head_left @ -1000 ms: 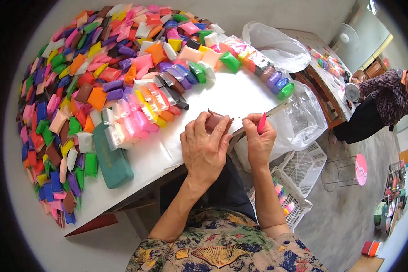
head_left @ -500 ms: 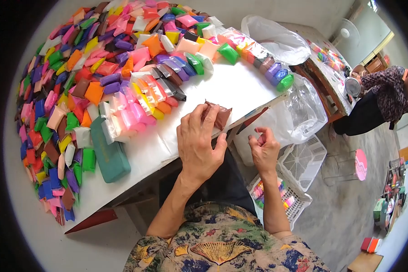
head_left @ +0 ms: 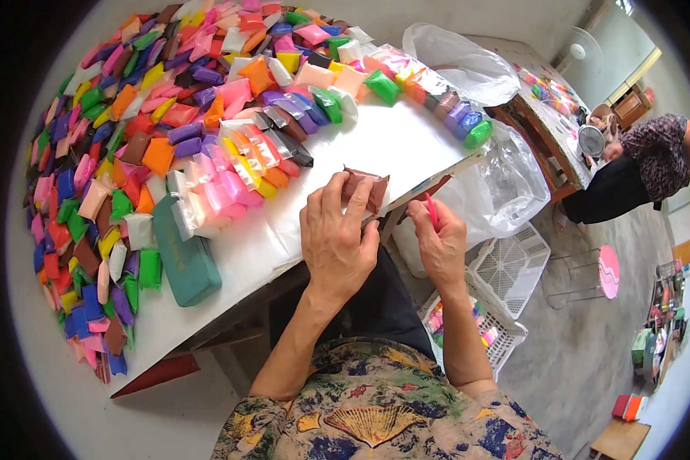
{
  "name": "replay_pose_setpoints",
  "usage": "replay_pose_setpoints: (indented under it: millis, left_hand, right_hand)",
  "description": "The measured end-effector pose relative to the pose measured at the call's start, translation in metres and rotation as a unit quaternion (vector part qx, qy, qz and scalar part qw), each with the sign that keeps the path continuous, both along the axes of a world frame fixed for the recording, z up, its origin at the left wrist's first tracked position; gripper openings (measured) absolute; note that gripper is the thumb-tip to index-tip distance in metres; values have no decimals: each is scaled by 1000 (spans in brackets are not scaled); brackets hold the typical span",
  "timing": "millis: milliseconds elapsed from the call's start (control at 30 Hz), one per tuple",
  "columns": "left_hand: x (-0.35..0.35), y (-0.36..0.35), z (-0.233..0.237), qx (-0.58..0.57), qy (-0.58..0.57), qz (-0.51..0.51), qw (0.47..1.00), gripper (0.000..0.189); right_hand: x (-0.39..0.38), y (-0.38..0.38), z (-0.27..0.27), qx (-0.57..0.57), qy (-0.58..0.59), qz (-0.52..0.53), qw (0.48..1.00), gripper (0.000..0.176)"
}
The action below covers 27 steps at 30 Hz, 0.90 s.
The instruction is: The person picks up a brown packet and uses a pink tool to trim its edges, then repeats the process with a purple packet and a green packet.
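My left hand [head_left: 337, 234] holds a brown foil-like packet [head_left: 376, 193] at the front edge of the white table [head_left: 264, 245], its fingers on top and the thumb at the near side. Just off the edge, to the right, my right hand [head_left: 441, 244] is closed around a thin pinkish-red object [head_left: 432, 212]; the rest of it is hidden in the fist. Left of my left hand are a row of pink packets [head_left: 221, 195] in clear wrap and a dark green case [head_left: 188, 261].
A large heap of colourful packets [head_left: 161, 100] covers the table's left and back. A wrapped row of packets [head_left: 437, 100] lies at the far right, beside clear plastic bags [head_left: 506, 184]. White crates [head_left: 512, 272] stand below. Another person [head_left: 644, 161] is by a second table.
My right hand has turned and moved slightly up and left, towards the brown packet, and the pinkish-red object now shows in it. My left hand stays on the packet, which has shifted slightly.
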<state>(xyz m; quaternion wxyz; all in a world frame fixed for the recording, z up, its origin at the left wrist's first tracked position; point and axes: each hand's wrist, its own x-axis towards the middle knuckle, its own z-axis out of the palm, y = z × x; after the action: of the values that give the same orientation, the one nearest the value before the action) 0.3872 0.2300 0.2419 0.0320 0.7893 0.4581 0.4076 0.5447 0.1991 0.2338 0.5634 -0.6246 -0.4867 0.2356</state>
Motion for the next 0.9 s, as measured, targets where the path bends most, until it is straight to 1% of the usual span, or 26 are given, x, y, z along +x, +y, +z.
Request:
replay_pose_setpoints:
  millis: [33,133,333,433,533,633,733,833,867,900]
  left_hand:
    - [1,0,-1,5,3,4,1000,63]
    - [2,1,-4,19,11,14,1000,61]
    - [1,1,-4,31,22,14,999,60]
    - [1,1,-5,31,29,20,999,61]
    - [2,2,-2,33,25,20,999,61]
    - [7,5,11,-19,60,30,998,60]
    - [10,10,14,-35,30,21,999,52]
    - [9,12,12,-32,-4,6,999,43]
    - [8,14,11,-27,-14,-3,1000,40]
    - [6,16,11,-19,-43,-18,999,36]
  right_hand:
    - [-6,2,6,-4,21,15,1000,29]
    - [-17,12,4,5,-32,22,999,28]
    - [-22,19,-7,5,11,14,1000,24]
    - [-19,25,-20,25,96,45,994,24]
    - [-19,21,-16,1,172,63,983,24]
    - [-15,18,-10,-7,113,66,991,30]
    - [-10,17,9,-19,-50,-44,998,34]
    - [-4,26,33,19,-196,-80,977,34]
    - [-5,32,41,19,-239,-82,967,29]
    - [-4,42,43,37,-294,-84,951,28]
